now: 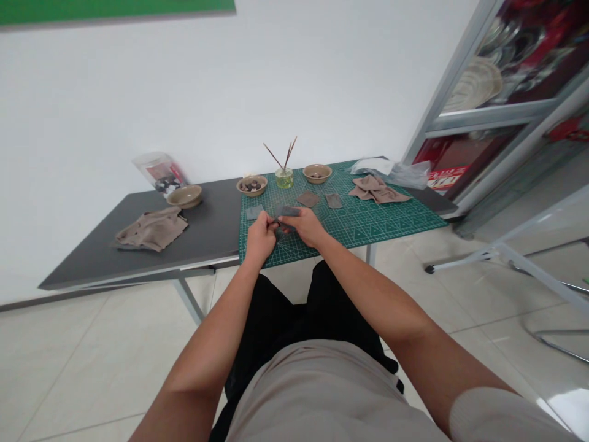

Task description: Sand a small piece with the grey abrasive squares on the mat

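Note:
Both my hands are close together over the front of the green cutting mat (350, 222). In my right hand (309, 227) is a grey, flat rectangular piece (289, 211) that looks like sandpaper. The fingers of my left hand (261, 238) are pinched together at its left end, around something small and dark that I cannot make out. Just behind my left hand a pale grey flat piece (254, 212) lies on the mat. Beyond my right hand are a brown flat piece (308, 199) and another grey piece (334, 201).
Behind stand a bowl of dark pebble-like pieces (251, 186), a glass jar with thin sticks (284, 178) and a second bowl (317, 174). A brown cloth (377, 189) and plastic bag (411, 174) lie right; another cloth (153, 229), bowl (184, 196) and clear container (161, 172) are left.

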`<action>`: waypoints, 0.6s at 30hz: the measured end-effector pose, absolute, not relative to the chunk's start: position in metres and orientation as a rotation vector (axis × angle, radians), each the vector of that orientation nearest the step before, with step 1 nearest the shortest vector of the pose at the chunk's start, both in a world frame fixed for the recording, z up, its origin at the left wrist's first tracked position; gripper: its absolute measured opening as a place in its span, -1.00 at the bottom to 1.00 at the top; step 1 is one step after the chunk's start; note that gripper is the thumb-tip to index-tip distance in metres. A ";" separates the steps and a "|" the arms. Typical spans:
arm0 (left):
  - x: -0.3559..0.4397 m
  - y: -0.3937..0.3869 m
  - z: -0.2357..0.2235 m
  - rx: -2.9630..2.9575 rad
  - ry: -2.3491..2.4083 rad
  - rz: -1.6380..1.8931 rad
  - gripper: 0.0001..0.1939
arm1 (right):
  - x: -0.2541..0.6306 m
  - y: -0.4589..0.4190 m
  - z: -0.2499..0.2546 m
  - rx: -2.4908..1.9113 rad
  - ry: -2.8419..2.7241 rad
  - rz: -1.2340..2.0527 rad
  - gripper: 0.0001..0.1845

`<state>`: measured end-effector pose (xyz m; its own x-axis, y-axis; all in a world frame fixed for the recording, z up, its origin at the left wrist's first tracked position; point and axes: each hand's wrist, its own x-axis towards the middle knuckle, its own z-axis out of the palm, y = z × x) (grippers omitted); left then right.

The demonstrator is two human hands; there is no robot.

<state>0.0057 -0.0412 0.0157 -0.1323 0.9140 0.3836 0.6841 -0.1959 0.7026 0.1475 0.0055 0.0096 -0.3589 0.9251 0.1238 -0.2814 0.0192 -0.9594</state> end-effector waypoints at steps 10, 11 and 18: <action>0.006 -0.041 0.015 1.848 1.785 1.247 -0.82 | 0.149 0.005 0.009 -0.729 -1.286 1.540 -0.70; 0.005 -0.041 0.015 1.869 1.768 1.244 -0.83 | 0.149 0.005 0.009 -0.753 -1.294 1.512 -0.71; 0.004 -0.040 0.011 1.948 1.672 1.398 -0.88 | 0.136 0.004 0.011 -0.872 -1.193 1.373 -0.68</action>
<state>0.0043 -0.0400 0.0107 -0.0985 0.8572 0.5055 0.6494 -0.3295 0.6854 0.1363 0.0036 0.0114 -0.1639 0.9800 0.1125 -0.2477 0.0695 -0.9663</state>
